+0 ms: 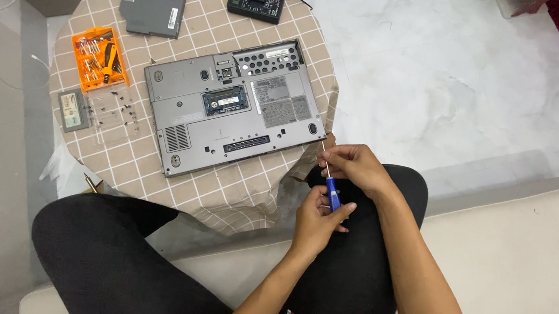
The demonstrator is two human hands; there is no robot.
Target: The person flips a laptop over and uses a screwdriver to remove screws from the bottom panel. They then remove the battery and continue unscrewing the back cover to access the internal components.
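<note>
Left hand [318, 213]: wrapped around the blue handle of a small screwdriver [331, 189], held over the lap, just off the near right corner of the laptop.
Right hand [353, 166]: fingertips pinched on the thin metal shaft near its tip — whether a screw sits there is too small to tell.
Screwdriver: upright, tip up, between both hands, not touching the laptop.
Laptop [233, 113]: grey, lying bottom up on the tabletop, one bay empty, a memory slot uncovered.
Doing it well: I'd judge a steady pinch on the shaft and a firm grasp on the handle keep the tip from slipping; loose screws belong with the others by the clear tray.
Tabletop [133, 159]: round, under a beige checked cloth; orange bit case [99, 58], removed drive [153, 4], black multimeter [256, 2], small grey module [74, 109].
Room: pale marble floor — the person sits with dark trousers close to the edge.
</note>
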